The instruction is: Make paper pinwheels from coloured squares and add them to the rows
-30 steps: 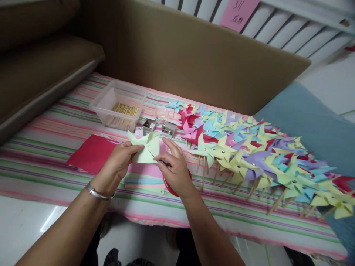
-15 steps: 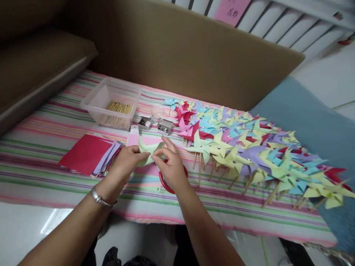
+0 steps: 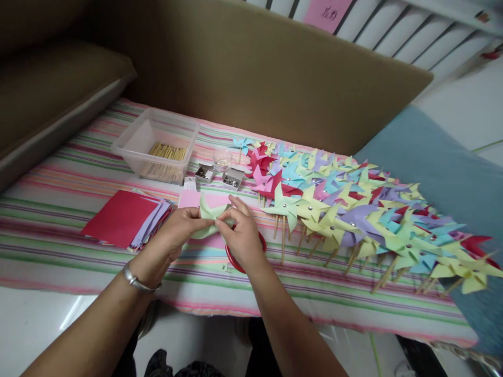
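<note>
Head view: I see loose wooden sticks in the see-through bin (image 3: pixel 128 152), small metal bits in the two little boxes (image 3: pixel 232 173); contents of the round cup (image 3: pixel 222 155) too small to read. Striped cloth (image 3: pixel 58 225) shows widest at left and along the front edge; brown panel (image 3: pixel 255 68) bounds the back, finished pinwheels (image 3: pixel 353 225) the right. Green paper (image 3: pixel 207 210) is front-center above pink sheets (image 3: pixel 190 199), blades folded and curled. Left hand (image 3: pixel 178 233) and right hand (image 3: pixel 240 233) both pinch it, fingertips nearly meeting.
</note>
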Action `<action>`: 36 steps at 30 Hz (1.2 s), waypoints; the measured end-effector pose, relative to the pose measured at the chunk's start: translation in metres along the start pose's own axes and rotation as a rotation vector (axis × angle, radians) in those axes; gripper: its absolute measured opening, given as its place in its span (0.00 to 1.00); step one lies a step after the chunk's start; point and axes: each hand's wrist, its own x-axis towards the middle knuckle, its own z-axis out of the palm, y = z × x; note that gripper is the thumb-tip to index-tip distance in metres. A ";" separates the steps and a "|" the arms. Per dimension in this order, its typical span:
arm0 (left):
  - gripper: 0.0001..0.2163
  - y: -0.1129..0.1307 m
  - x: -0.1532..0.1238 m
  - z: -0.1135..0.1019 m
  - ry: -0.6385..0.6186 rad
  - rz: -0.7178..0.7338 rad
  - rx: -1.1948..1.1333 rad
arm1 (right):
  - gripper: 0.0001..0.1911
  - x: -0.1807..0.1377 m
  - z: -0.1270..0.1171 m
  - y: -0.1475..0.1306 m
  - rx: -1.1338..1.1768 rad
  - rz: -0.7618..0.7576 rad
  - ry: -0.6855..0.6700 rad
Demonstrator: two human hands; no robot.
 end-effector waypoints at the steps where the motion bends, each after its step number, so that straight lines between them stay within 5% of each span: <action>1: 0.12 0.000 0.000 -0.001 0.008 0.004 0.016 | 0.03 0.000 0.001 0.000 -0.004 0.002 -0.006; 4: 0.10 -0.001 0.002 -0.004 0.037 0.022 0.091 | 0.02 0.000 -0.001 -0.001 -0.011 0.010 -0.022; 10: 0.04 -0.007 0.005 -0.007 -0.047 0.134 0.310 | 0.27 0.004 -0.018 -0.005 -0.024 -0.043 -0.073; 14: 0.04 -0.008 0.002 -0.002 -0.144 0.188 0.347 | 0.26 0.004 -0.026 -0.004 0.009 -0.001 -0.264; 20: 0.07 -0.003 -0.001 0.007 -0.185 0.225 0.305 | 0.24 0.004 -0.027 0.003 0.154 0.035 -0.342; 27: 0.26 -0.001 -0.001 0.008 0.043 0.277 0.030 | 0.24 0.010 -0.020 0.004 0.617 0.306 -0.126; 32: 0.16 -0.009 -0.005 0.018 -0.078 0.049 -0.291 | 0.19 0.009 -0.007 0.000 0.815 0.309 0.044; 36: 0.14 -0.015 -0.004 0.024 -0.049 0.073 -0.360 | 0.23 0.006 0.002 -0.004 0.855 0.292 0.089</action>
